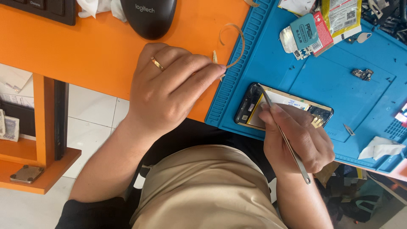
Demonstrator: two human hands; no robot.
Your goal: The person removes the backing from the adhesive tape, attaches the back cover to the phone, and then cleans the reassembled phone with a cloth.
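A phone (283, 108) lies open, back cover off, on a blue mat (339, 85) at the near edge of an orange bench (97, 46). The left hand (167, 87) pinches a curled strip (233, 46) already peeled free; the right hand (303, 138) grips tweezers (285, 135), their tips inside the casing (work there looks unfinished). A small loose part (362, 74), packets (322, 25) and a mouse (148, 17) lie beyond; white tiled floor (93, 114) shows below.

Open blue mat (339, 91) right of the opened phone (254, 106), dotted only by a small connector part (362, 74); packets (322, 25) crowding the top edge, crumpled tissue (380, 148) at lower right, mouse (148, 17) and curled strip (235, 42) blocking the orange desk (85, 51).
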